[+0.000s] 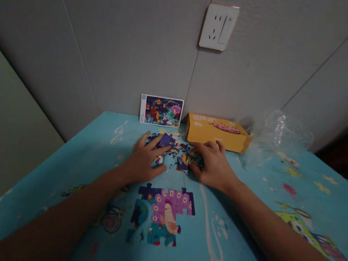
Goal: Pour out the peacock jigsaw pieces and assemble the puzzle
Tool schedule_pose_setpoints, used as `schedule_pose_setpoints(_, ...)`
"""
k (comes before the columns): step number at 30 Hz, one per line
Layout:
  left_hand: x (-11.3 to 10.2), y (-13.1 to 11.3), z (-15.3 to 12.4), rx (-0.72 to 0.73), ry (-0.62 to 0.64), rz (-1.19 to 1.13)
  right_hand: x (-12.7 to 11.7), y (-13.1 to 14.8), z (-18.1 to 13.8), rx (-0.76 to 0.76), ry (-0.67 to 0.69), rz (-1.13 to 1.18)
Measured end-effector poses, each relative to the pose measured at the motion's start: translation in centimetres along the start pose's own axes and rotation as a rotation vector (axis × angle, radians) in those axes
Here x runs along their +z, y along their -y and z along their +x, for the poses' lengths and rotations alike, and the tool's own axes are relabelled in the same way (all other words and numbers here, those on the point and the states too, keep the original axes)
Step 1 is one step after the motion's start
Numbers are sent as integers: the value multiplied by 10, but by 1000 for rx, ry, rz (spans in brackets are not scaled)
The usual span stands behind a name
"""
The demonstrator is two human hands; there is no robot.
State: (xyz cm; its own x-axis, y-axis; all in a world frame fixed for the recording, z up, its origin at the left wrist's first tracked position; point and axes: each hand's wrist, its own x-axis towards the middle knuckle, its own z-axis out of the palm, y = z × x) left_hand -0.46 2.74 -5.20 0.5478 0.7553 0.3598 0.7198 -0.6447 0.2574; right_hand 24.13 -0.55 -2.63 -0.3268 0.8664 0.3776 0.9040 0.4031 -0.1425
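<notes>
A heap of loose jigsaw pieces [176, 144] lies on the blue cloth ahead of me. My left hand [147, 159] rests on the heap's left side, fingers spread, near a plain dark-blue piece [166, 140]. On the opposite side, my right hand [213, 164] touches pieces with curved fingers; its thumb and index finger are apart. A dark-blue and orange piece [182, 163] lies beside those fingertips. Closer to me, between my forearms, sits a joined puzzle section [168, 205] with a pink many-eyed creature and an uneven outline.
A picture card [161, 111] leans upright against the wall. Beside it stands a yellow puzzle box [217, 132], with a crumpled clear plastic bag [278, 136] to its right. The patterned blue tablecloth [95, 136] covers the table. A socket plate [219, 27] is on the wall.
</notes>
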Motion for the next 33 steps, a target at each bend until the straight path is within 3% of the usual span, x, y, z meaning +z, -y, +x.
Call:
schedule_pose_setpoints(5,-5,-4,0,10,-28,-27,0,1,1,-64,-59,62)
schedule_pose_setpoints(8,-15,-10,1,165,-19,-115,-2,3,1,-51,-121,204)
schedule_pose_setpoints(13,-26,-21,1,366,130,-336,-2,13,-3,-19,-192,435)
schedule_pose_setpoints(21,-26,-22,-1,243,59,-322,7,13,-6,45,-158,731)
schedule_pose_setpoints(24,-29,-24,-1,274,60,-366,9,12,-6,66,-153,820)
schedule_pose_setpoints(28,-28,-24,0,320,1,-414,5,10,-5,26,-160,605)
schedule_pose_setpoints(33,-19,-13,4,79,-153,-251,3,4,-3,-48,-44,178)
